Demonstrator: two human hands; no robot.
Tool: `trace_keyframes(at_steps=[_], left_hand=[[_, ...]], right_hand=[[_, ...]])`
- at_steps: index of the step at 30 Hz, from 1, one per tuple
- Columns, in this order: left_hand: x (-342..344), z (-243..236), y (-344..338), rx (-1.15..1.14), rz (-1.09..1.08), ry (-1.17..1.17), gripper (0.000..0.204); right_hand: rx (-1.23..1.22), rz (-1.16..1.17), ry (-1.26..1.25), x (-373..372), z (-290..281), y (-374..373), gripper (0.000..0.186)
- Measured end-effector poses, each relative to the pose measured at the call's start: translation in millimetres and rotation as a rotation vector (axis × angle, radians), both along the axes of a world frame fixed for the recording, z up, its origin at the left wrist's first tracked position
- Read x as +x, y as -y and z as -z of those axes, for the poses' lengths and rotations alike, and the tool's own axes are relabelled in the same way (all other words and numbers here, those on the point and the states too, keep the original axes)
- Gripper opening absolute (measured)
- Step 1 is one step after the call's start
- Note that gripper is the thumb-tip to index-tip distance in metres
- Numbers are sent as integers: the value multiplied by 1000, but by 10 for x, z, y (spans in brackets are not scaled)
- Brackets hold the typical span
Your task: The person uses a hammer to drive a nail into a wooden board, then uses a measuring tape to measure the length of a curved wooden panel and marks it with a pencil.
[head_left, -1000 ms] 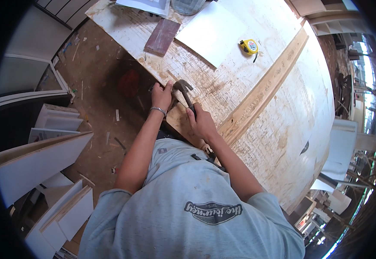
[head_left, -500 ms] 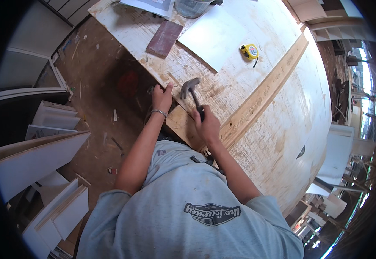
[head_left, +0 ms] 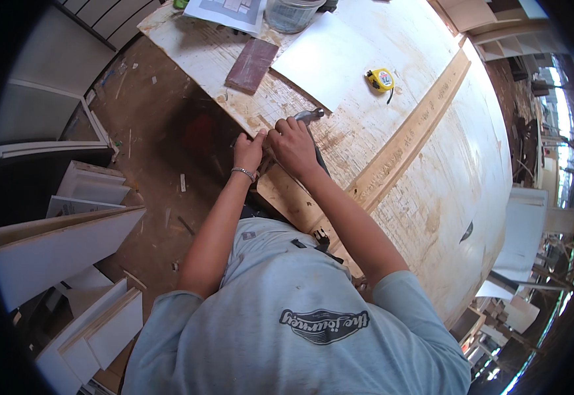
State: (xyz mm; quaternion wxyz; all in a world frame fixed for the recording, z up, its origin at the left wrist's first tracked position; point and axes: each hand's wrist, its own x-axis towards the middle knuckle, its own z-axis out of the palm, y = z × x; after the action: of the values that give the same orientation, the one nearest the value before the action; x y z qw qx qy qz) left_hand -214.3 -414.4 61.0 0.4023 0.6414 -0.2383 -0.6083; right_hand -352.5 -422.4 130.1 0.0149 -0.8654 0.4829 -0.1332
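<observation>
1. Hammer (head_left: 310,116) sits just above centre of the frame, its metal head poking out past my right hand (head_left: 293,146), which is closed around the handle near the head; I judge that short hold suits light taps.
2. My left hand (head_left: 249,150) lies just beside it at the table's edge, fingertips pressed together as if pinching something small; I cannot tell what.
3. Both hands meet over the near end of a long wooden strip (head_left: 405,148) that runs diagonally up to the upper right across the worktable (head_left: 432,217).
4. A white sheet (head_left: 330,59), a reddish-brown block (head_left: 252,64) and a yellow tape measure (head_left: 380,79) lie further up, apart from the hands.
5. White panels (head_left: 56,250) lean at lower left; nothing blocks the hands.
</observation>
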Motion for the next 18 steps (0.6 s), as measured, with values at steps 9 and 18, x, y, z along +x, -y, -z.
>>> trace_keyframes(at_steps=[9,18], left_hand=[[78,60,24,-3,-48,-245,35],[-18,116,-32,-168,58,360,43]], right_hand=[[111,-179,97,-72,51,277,10],[-9,407,296,-352,-100,-230,20]])
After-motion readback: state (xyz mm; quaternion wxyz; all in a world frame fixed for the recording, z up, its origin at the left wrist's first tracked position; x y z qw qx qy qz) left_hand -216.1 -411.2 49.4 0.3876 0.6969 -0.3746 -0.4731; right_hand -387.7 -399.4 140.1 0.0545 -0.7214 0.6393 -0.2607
